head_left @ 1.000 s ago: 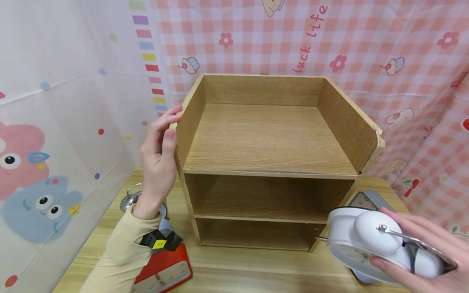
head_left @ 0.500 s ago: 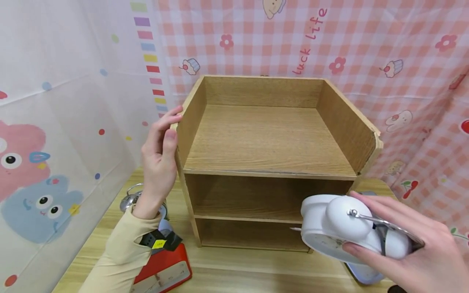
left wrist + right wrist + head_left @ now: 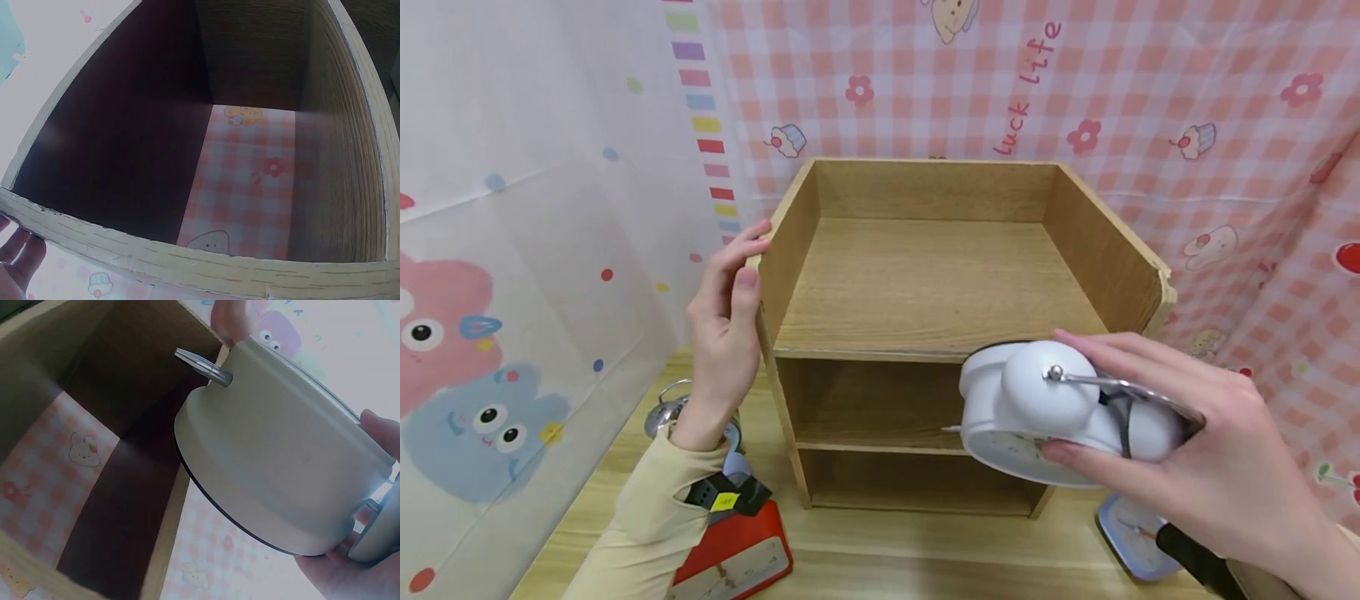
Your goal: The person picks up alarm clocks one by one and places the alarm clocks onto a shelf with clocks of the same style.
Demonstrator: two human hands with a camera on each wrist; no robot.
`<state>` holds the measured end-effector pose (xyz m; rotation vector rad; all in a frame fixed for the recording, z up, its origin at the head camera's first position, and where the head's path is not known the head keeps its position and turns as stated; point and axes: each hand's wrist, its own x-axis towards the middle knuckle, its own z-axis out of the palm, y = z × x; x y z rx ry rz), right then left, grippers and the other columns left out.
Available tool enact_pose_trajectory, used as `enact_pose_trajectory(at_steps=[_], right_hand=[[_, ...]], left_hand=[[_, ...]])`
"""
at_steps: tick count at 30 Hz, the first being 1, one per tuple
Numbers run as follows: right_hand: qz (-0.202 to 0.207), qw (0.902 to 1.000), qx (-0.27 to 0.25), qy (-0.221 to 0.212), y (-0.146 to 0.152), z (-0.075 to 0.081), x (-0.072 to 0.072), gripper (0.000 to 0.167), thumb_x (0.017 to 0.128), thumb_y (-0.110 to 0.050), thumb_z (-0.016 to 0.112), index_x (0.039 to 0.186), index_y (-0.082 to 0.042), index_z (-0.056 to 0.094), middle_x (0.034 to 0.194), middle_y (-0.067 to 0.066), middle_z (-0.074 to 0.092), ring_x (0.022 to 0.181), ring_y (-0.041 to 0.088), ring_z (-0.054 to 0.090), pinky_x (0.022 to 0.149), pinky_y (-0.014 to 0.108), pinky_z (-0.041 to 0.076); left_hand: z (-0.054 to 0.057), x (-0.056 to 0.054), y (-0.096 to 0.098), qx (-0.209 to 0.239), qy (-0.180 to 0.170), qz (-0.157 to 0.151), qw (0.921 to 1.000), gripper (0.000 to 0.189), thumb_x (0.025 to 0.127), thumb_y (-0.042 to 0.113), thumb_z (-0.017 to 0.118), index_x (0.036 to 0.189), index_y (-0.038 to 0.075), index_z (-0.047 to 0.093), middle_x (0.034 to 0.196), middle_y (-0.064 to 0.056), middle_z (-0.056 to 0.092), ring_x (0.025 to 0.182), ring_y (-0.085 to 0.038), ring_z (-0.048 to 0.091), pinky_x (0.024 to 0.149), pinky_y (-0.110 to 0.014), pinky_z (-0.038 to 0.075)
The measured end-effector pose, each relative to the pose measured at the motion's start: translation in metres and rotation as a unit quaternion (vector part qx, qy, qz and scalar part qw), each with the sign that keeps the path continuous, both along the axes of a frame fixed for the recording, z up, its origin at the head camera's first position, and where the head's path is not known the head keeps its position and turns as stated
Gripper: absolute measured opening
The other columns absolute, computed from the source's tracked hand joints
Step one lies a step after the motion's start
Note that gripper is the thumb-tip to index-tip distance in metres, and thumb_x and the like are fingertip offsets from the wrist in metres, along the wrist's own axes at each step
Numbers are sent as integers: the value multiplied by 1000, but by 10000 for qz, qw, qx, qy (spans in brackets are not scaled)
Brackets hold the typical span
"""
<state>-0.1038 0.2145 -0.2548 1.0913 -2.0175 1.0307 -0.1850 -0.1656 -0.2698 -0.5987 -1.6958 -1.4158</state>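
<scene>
My right hand [image 3: 1210, 442] was grasping a white clock [image 3: 992, 425], thumb on the dial side and fingers across the back. The clock was tilted, dial facing downward, its bells and metal handle [image 3: 1120, 390] turned toward my palm. One metal leg [image 3: 205, 367] pointed away from the hand. In the head view the clock stood before the right part of the shelf [image 3: 925, 283], overlapping the middle compartment and the edge of the top board. Whether it touched the shelf I could not tell.

My left hand [image 3: 726, 325] grasped nothing: its fingers and thumb, loosely bent, rested against the shelf's left side near the front edge. A black device [image 3: 726, 493] with a yellow label was at that wrist.

The shelf stood upright on the table [image 3: 865, 558]. Left of it lay a red case [image 3: 737, 550], partly under my sleeve [image 3: 647, 517], with a silver clock [image 3: 661, 417] behind my forearm. At right lay a blue item [image 3: 1138, 542].
</scene>
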Motion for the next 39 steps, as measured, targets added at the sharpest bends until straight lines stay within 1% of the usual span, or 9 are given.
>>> enact_pose_trajectory(at_steps=[3, 6, 9, 15, 21, 24, 30, 34, 39], right_hand=[[-196, 9997, 160, -51, -16, 26, 1, 81, 56, -3, 102, 130, 3, 71, 118, 10, 79, 105, 4, 72, 91, 8, 53], [-508, 9978, 341, -251, -25, 41, -2, 79, 58, -4, 102, 132, -8, 73, 120, 5, 79, 103, 4, 72, 89, 8, 53], [-608, 9962, 457, -425, -32, 53, -8, 79, 62, -7, 102, 134, -16, 72, 122, 1, 79, 103, 6, 73, 88, 10, 54], [-617, 9951, 654, -400, -45, 72, -29, 76, 67, -14, 101, 136, -30, 71, 129, -8, 76, 108, 4, 73, 92, 13, 56], [-791, 9915, 890, -528, -57, 85, -50, 67, 76, -30, 97, 135, -43, 68, 126, -18, 76, 105, -1, 72, 85, 12, 57], [-883, 9879, 1082, -677, -69, 94, -55, 60, 80, -34, 94, 134, -39, 70, 122, -13, 78, 103, -1, 71, 82, 12, 55], [-721, 9810, 1451, -1071, -100, 125, -57, 44, 86, -25, 89, 127, -18, 76, 112, 0, 81, 95, 7, 70, 79, 13, 53], [-680, 9746, 1679, -1319, -111, 136, -67, 42, 87, -29, 87, 126, -18, 76, 113, 2, 80, 94, 10, 68, 75, 16, 52], [-326, 9703, 1892, -1471, -124, 144, -84, 45, 86, -28, 87, 129, -19, 75, 118, 3, 80, 99, 13, 69, 80, 20, 54]], left_hand=[[0, 0, 0, 13, 25, -16, 10000, 48, 112, 36, 51, 132, -6, 60, 150, -16, 63, 145, -13, 55, 124, -29, 42], [0, -1, 0, 4, 34, -28, 10000, 48, 111, 36, 51, 133, -6, 60, 150, -16, 63, 145, -13, 56, 125, -30, 42], [0, -1, 0, -7, 40, -29, 10000, 49, 111, 37, 51, 133, -6, 60, 150, -16, 63, 145, -14, 55, 125, -30, 42], [1, -1, -1, 10, 25, -16, 10000, 48, 111, 36, 52, 133, -5, 60, 150, -16, 63, 145, -14, 56, 125, -30, 42], [1, 0, 0, -32, -28, -10, 10000, 43, 111, 33, 52, 133, -4, 61, 150, -17, 62, 144, -13, 56, 124, -29, 42], [0, 0, 0, -32, -25, -22, 10000, 44, 111, 33, 51, 133, -4, 61, 151, -16, 62, 145, -13, 56, 125, -30, 42], [0, -2, -1, -33, -52, -5, 10000, 43, 112, 32, 51, 133, -3, 61, 151, -16, 62, 145, -14, 55, 124, -29, 42], [0, -3, -1, -49, -80, 32, 10000, 42, 112, 32, 51, 133, -2, 62, 151, -15, 62, 145, -13, 56, 124, -28, 42], [-1, -4, -1, -43, -88, 19, 10000, 41, 112, 31, 51, 134, -2, 62, 152, -15, 62, 145, -13, 55, 125, -29, 42]])
